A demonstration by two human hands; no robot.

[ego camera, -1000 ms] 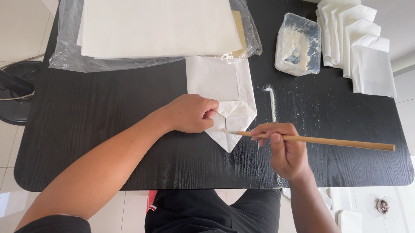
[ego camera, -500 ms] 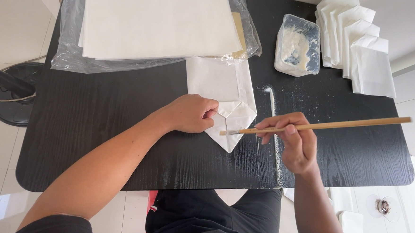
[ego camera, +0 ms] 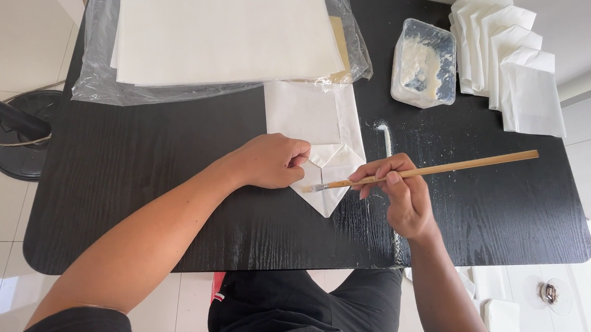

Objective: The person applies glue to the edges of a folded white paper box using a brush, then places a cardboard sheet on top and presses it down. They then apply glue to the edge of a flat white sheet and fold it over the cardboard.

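A folded white paper piece lies on the black table, its lower end folded into a point toward me. My left hand presses down on the folded flaps at the left of that point. My right hand grips a long wooden brush, held nearly level. The brush tip touches the paper just below my left fingers.
A stack of large white sheets in clear plastic covers the table's far side. A clear tub of white paste stands right of it. Folded white paper pieces are fanned out at the far right. A black fan base stands on the floor, left.
The brush handle has swung up from pointing down-right to nearly level, and its tip has slid along the paper fold. My left hand has stayed pressed on the paper.
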